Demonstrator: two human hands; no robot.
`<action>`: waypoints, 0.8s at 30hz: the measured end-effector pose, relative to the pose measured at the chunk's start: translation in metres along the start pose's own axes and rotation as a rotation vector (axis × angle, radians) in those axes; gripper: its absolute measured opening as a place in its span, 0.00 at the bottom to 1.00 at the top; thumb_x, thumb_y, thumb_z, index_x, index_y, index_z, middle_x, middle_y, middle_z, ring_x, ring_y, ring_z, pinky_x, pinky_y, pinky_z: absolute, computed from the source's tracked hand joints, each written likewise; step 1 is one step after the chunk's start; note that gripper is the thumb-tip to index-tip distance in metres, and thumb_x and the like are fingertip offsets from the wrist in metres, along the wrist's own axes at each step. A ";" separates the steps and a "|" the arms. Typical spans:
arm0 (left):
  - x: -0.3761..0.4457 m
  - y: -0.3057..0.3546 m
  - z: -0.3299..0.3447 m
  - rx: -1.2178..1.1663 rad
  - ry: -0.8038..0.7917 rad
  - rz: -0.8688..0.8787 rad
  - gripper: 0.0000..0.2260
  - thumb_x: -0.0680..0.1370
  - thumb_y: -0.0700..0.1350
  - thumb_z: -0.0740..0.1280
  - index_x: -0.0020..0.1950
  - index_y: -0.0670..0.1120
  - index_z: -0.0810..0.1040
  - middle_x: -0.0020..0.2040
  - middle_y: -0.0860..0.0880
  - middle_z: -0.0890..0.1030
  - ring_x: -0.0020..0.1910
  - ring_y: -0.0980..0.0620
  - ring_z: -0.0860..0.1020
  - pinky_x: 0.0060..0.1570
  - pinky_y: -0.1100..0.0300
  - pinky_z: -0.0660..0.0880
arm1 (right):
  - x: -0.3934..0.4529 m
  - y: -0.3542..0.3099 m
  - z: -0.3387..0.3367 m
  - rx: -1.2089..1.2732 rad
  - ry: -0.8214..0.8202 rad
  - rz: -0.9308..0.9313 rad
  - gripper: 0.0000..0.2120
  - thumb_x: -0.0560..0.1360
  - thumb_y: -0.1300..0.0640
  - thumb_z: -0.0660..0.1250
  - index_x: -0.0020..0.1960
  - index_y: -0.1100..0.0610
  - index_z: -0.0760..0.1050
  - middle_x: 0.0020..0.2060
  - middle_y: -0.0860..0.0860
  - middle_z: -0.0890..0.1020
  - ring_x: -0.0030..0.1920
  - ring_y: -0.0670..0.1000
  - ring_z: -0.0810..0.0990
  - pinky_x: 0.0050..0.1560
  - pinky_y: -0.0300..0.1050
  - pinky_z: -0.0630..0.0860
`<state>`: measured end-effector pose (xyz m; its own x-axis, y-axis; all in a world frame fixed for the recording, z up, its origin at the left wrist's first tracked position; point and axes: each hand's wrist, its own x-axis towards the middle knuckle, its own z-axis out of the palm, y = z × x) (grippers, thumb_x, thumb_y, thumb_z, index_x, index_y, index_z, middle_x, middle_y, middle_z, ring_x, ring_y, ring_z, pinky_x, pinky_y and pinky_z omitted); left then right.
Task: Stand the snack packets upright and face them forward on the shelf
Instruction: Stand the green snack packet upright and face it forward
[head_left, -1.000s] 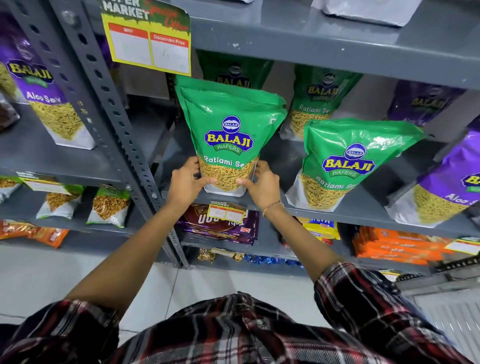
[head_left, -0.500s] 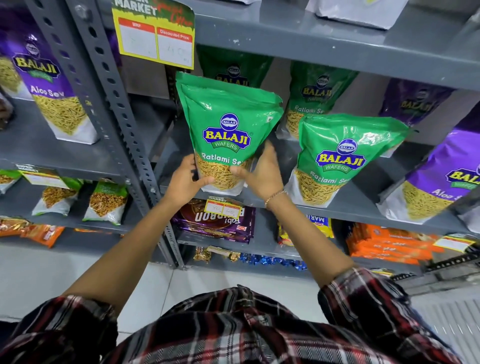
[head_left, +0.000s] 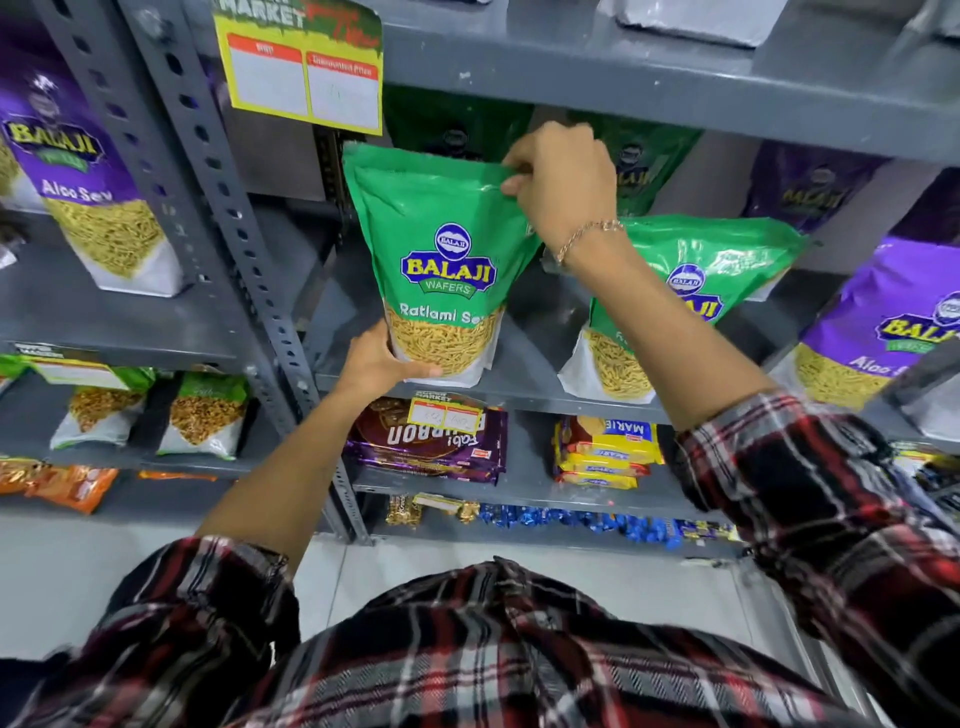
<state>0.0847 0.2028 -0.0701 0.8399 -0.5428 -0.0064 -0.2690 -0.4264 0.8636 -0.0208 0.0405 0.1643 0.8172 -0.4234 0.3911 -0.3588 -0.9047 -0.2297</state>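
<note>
A green Balaji Ratlami Sev packet (head_left: 441, 260) stands upright at the front of the grey shelf (head_left: 519, 397), label facing me. My left hand (head_left: 376, 361) grips its lower left corner. My right hand (head_left: 563, 179) pinches its top right corner. A second green packet (head_left: 727, 260) leans beside it on the right, partly hidden by my right forearm. Two more green packets (head_left: 649, 150) stand behind in shadow. A purple Aloo Sev packet (head_left: 893, 322) leans at the far right.
A grey perforated upright (head_left: 228, 228) divides this bay from the left bay, which holds another purple Aloo Sev packet (head_left: 88, 182). A yellow price sign (head_left: 304, 78) hangs from the shelf above. Biscuit packs (head_left: 431, 441) and sweets fill the lower shelves.
My right hand has risen from the packet's lower right side to its top right corner. My left hand stays at the bottom left. The camera has moved closer.
</note>
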 end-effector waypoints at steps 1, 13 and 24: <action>0.000 0.000 0.000 0.002 -0.001 -0.007 0.36 0.55 0.58 0.81 0.58 0.49 0.74 0.57 0.49 0.82 0.52 0.53 0.80 0.52 0.60 0.75 | 0.001 0.001 0.001 0.008 -0.004 -0.007 0.13 0.72 0.56 0.68 0.57 0.52 0.78 0.56 0.59 0.80 0.58 0.62 0.75 0.56 0.50 0.73; 0.001 0.000 -0.002 0.061 -0.032 -0.005 0.37 0.55 0.61 0.79 0.60 0.50 0.73 0.58 0.49 0.82 0.52 0.53 0.79 0.51 0.60 0.74 | 0.012 -0.018 0.008 0.175 -0.071 -0.057 0.12 0.70 0.46 0.69 0.52 0.49 0.80 0.52 0.53 0.84 0.56 0.57 0.79 0.55 0.47 0.73; -0.078 0.002 0.071 -0.017 0.115 0.115 0.09 0.71 0.59 0.68 0.38 0.56 0.73 0.32 0.58 0.79 0.34 0.58 0.79 0.34 0.64 0.75 | -0.035 0.073 -0.029 0.110 -0.089 -0.116 0.23 0.73 0.41 0.64 0.62 0.54 0.73 0.61 0.54 0.78 0.61 0.56 0.76 0.62 0.50 0.71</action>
<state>-0.0147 0.1928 -0.1032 0.8527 -0.5002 0.1504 -0.3596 -0.3533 0.8636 -0.0884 -0.0122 0.1599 0.8885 -0.3065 0.3416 -0.2127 -0.9345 -0.2854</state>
